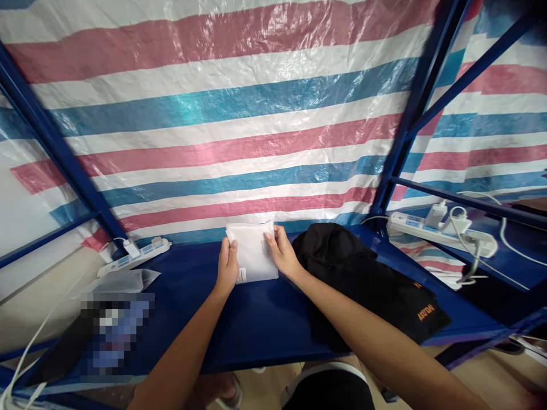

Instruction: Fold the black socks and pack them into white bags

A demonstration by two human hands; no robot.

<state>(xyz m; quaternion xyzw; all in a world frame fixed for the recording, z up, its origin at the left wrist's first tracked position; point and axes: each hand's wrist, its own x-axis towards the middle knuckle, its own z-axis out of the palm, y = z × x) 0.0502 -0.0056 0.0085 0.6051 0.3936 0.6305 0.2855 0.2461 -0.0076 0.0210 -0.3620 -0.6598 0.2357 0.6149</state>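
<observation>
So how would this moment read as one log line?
left hand: on flat white plastic packet, left edge | right hand: on right edge | packet: on blue table | black folded garment: beside, right

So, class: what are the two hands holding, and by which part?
Both hold the white packet lying on the blue table: left hand on its left edge, right hand on its right edge.

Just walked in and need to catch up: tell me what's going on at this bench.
A person holds a flat white packet on the blue table, left hand on its left edge, right hand on its right. A black garment lies just to the right. A power strip sits at the back left, another on the right.
</observation>
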